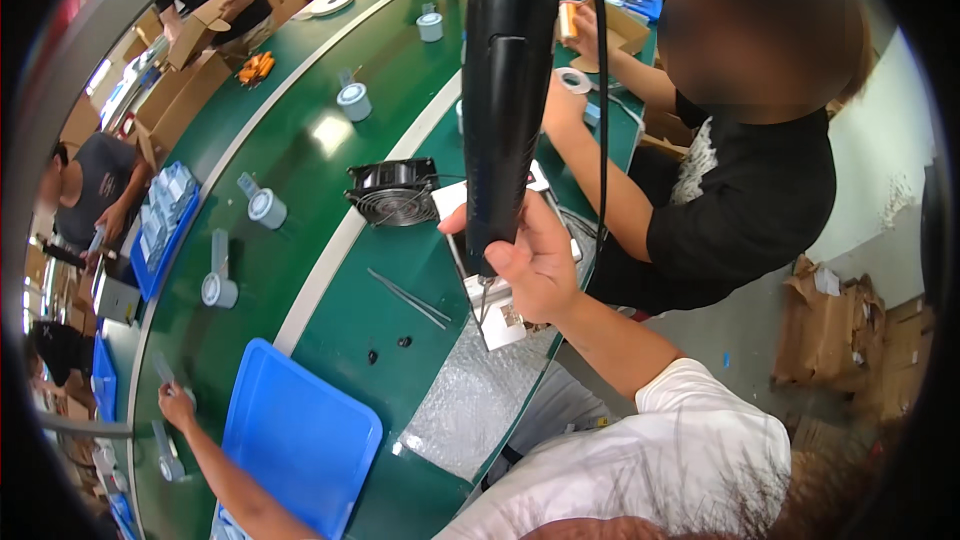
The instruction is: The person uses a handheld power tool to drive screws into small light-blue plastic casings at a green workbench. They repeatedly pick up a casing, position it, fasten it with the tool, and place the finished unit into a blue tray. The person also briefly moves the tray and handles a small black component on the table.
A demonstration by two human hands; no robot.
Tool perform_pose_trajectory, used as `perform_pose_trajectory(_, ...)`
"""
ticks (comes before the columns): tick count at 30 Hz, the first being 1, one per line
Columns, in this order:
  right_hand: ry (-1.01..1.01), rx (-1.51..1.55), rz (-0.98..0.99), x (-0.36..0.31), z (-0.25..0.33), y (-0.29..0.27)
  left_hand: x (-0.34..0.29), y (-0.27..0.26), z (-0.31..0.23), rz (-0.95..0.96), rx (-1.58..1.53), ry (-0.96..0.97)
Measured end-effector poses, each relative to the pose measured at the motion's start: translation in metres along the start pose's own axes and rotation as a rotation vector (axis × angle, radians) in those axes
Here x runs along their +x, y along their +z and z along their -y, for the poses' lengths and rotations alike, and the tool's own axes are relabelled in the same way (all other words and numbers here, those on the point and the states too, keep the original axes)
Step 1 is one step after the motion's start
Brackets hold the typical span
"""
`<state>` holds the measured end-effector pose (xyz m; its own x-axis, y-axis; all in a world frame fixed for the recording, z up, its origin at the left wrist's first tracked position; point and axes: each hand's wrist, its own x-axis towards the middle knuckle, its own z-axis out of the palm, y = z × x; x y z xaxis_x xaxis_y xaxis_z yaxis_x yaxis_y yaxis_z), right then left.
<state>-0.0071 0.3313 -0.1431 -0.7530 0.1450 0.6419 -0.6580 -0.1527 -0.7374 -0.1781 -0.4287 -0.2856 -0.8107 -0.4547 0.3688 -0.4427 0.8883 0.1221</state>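
1. Black electric screwdriver [508,105] is in the right hand [548,275]; its fingers are curled closely around the lower body, thumb near the bottom.
2. Left hand [178,405] is stretched far out to the green conveyor belt [310,120], with fingers bent at a pale blue part [163,368]. I cannot tell how far these fingers are open, or whether they grip it.
3. Below the right fingers lies a white housing [506,332], partly hidden; the screwdriver bit points down at it.
4. Black fan [393,196] sits just left of the housing, and bubble wrap [460,410] spreads at the near table edge.
5. Green table [335,325] surface shows between the fan and the blue tray [290,450], around two small black pieces [404,342].
6. Pale rail [315,290] separates table and belt; a co-worker [745,205] sits near, on the right.
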Motion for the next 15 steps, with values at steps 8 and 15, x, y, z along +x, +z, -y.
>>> perform_pose_trajectory(8,-0.02,0.041,-0.001,-0.001,-0.002,-0.001,-0.07,-0.092,-0.096,-0.029,-0.84,-0.056)
perform_pose_trajectory(15,0.063,0.11,-0.05,0.008,0.007,0.003,-0.214,-0.204,-0.195,0.015,-1.183,-0.052)
